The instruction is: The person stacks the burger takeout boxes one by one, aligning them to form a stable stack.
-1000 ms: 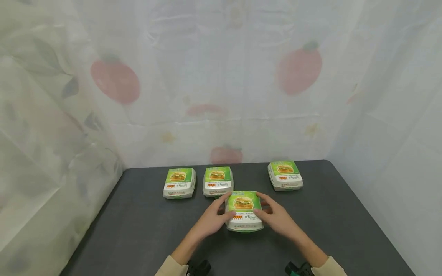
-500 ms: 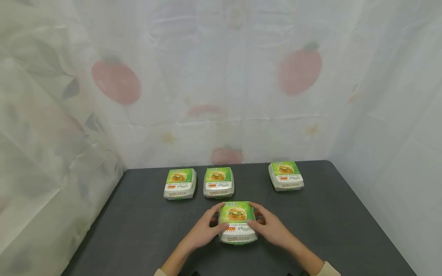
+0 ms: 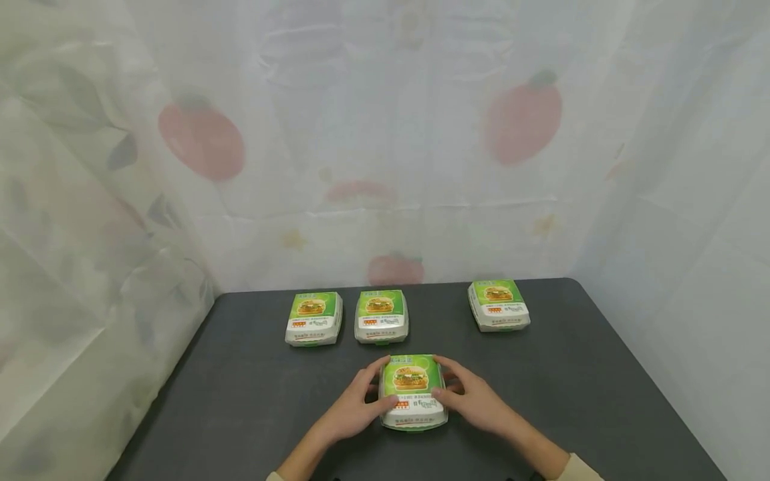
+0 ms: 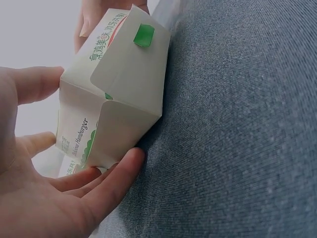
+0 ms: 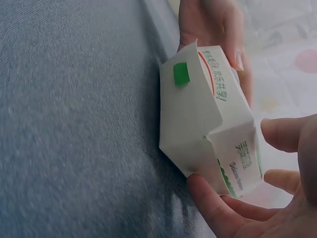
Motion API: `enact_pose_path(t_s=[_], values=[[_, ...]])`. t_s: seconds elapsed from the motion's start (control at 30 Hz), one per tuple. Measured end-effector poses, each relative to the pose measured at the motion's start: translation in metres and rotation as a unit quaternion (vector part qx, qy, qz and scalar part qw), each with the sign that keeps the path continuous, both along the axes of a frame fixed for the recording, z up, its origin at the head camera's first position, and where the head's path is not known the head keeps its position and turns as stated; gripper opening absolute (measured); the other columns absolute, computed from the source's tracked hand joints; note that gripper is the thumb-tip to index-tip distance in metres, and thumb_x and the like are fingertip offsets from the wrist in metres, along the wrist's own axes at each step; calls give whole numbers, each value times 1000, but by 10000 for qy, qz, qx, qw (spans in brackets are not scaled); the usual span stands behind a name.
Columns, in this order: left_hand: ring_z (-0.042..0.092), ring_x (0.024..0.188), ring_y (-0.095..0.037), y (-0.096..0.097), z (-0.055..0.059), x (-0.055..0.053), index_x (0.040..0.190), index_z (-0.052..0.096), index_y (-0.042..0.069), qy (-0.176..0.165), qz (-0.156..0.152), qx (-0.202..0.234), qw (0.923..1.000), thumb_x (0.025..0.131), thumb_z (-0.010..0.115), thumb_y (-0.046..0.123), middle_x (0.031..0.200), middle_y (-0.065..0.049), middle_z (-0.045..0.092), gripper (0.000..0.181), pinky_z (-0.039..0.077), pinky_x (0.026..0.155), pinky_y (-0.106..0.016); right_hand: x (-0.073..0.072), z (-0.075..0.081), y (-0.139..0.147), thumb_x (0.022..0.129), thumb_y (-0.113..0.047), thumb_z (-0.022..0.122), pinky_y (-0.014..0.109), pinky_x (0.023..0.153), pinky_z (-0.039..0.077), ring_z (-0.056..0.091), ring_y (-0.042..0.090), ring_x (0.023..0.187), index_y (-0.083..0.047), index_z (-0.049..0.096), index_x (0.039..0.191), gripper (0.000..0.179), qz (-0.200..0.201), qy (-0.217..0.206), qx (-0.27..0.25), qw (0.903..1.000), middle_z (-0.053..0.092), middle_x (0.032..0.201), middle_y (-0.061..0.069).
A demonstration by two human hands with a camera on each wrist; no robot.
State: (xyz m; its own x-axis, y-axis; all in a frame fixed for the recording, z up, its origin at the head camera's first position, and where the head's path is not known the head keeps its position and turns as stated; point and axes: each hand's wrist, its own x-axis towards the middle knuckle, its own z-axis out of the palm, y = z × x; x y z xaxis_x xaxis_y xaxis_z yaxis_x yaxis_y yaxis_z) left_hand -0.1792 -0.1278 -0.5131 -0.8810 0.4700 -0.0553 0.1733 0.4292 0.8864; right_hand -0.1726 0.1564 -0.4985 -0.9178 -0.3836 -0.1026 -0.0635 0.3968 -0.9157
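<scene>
A white and green burger box [image 3: 412,381] with a burger picture on its lid sits low in the middle of the head view, closed. My left hand [image 3: 353,409] grips its left side, the thumb on the lid's near left edge and the fingers along the side wall. On the opposite side my right hand [image 3: 476,404] holds it the same way. In the left wrist view the burger box [image 4: 131,64] shows a green tab on its front flap; its base appears to rest on the dark cloth. The right wrist view shows that green tab [image 5: 182,74] too.
Two matching burger boxes [image 3: 313,319] stand side by side at the back left of the dark table [image 3: 240,401]. A third burger box [image 3: 498,306] stands at the back right. Patterned curtains [image 3: 421,133] enclose the table at the back and sides.
Both hands have brought the burger box toward the person and slightly left, mostly in the first half second. It has barely shifted since. The back boxes stay put.
</scene>
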Motion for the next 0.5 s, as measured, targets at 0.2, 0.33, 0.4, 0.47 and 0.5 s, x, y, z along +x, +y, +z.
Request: enact_pose_path(t_s=[0.2,0.33,0.4,0.47,0.5], values=[[57,120,-38,2,3,0,161,29,24,30,46,-104,9999,99,66,45,144,-19,40,75,48,92,-55,-4,8,11,101,-39,64,42,74,53,64,27,107,-13,41,156,64,-135,36,354,9993,56,132,17],[58,119,-38,4,5,1,161,29,23,40,40,-140,9999,99,66,46,142,-19,42,76,49,91,-52,-8,13,22,101,-38,65,46,79,54,63,30,111,-12,43,155,63,-281,312,743,9964,56,135,18],[58,119,-38,4,5,1,161,29,24,49,55,-173,9998,99,66,46,142,-18,42,76,49,90,-52,-11,16,27,101,-38,65,47,83,54,63,30,113,-12,44,154,63,-364,459,907,9942,56,137,18],[58,120,-37,4,3,1,161,29,24,40,87,-197,9998,98,67,46,142,-18,42,77,49,90,-52,-14,19,32,100,-39,66,47,83,54,63,29,112,-13,44,154,64,-437,586,1062,9917,55,138,18],[58,120,-37,3,3,1,161,29,25,32,108,-221,9997,98,67,47,142,-17,42,77,48,90,-52,-16,21,34,100,-40,66,46,83,54,64,28,111,-13,44,154,64,-459,656,1139,9903,55,139,19]])
